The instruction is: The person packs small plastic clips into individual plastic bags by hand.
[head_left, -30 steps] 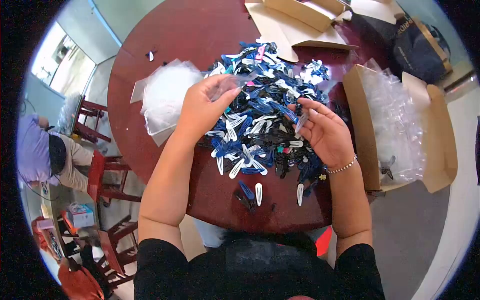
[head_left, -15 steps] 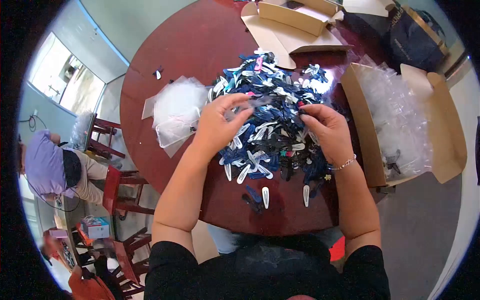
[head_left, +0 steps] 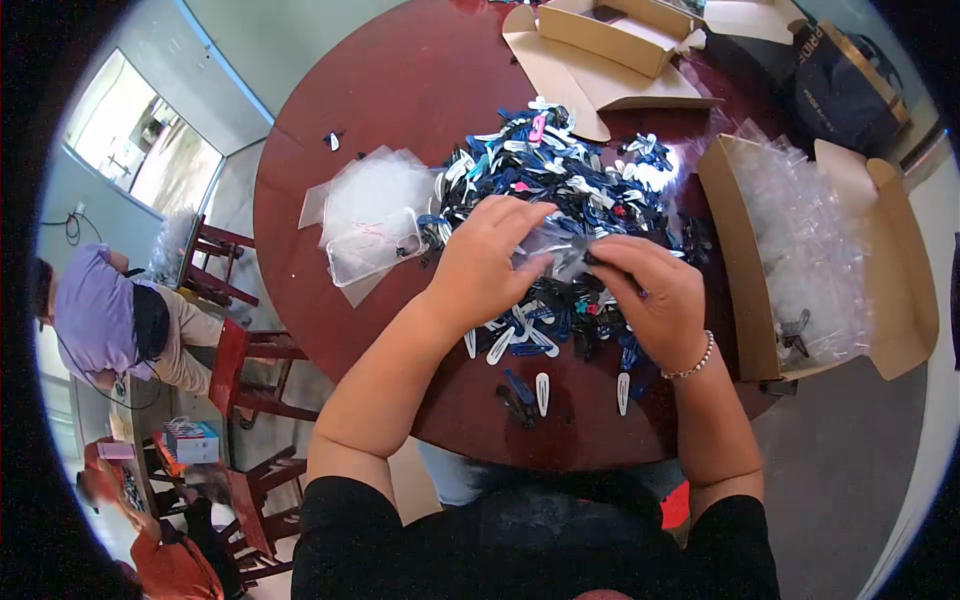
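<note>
A heap of hair clips, white, blue and black, covers the middle of the round dark red table. Over the heap, my left hand pinches a small clear plastic bag. My right hand is at the bag's right side, thumb and forefinger closed on a small dark item, probably a clip. Its exact shape is hidden by the fingers. Two white clips, one of them a single clip, lie near the front edge beside a few dark ones.
Clear bags lie stacked left of the heap, with a clear tray on them. An open cardboard box of plastic bags stands right. More cardboard and a dark bag are behind. People sit at far left.
Both hands have moved closer together and slightly toward me. The right hand's fingertips now meet the plastic bag. The whole view has shifted a little.
</note>
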The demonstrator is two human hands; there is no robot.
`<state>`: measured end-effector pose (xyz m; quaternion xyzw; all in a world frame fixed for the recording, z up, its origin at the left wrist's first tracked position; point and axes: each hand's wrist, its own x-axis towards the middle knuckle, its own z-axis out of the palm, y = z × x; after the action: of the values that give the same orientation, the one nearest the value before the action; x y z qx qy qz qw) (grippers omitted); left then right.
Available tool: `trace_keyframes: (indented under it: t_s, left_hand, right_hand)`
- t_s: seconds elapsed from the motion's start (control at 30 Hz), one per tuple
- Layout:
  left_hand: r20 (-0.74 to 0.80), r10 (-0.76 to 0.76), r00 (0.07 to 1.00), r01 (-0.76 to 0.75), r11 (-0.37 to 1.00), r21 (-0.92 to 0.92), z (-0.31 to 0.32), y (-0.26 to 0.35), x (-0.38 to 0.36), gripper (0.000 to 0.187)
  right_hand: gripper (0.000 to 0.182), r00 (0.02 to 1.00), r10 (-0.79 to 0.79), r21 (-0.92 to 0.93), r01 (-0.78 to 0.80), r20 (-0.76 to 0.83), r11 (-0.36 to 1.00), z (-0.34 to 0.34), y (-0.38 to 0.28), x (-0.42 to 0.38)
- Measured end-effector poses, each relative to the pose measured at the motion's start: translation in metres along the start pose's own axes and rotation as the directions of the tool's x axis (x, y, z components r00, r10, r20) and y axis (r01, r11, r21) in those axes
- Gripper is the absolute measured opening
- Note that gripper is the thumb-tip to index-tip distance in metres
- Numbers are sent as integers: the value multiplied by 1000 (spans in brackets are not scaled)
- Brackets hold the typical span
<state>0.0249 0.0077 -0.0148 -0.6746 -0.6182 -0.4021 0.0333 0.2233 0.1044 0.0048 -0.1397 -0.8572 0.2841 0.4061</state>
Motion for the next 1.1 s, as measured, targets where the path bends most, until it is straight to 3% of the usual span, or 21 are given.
trace_keyframes:
  t_s: [0.4,0.57,0.73,0.8,0.93,1.03,1.1]
  left_hand:
    - [99,16,995,-10,998,-58,6,14,-1,51]
    - [97,20,995,-9,994,-108,6,16,0,51]
    - [125,10,992,6,991,-132,8,14,0,51]
    - [91,21,996,-6,988,-156,10,14,0,51]
    - [106,-6,994,28,978,-207,10,16,-2,53]
    - [102,-54,993,75,974,-214,9,12,-2,53]
    - [87,-125,988,141,969,-205,5,7,-1,54]
  right_hand:
    - [22,997,-4,3,4,80,1000,3,-1,-5]
    - [22,996,10,140,-22,87,990,1,-5,-4]
    - [22,999,-31,94,32,-10,995,0,-2,-5]
    - [25,988,-151,71,153,-44,986,4,-3,-3]
    - [27,974,-229,50,228,2,972,9,0,-4]
    - [25,971,-226,-88,220,-77,972,-5,-2,1]
    - [22,999,-14,43,17,-50,999,-11,-5,-1]
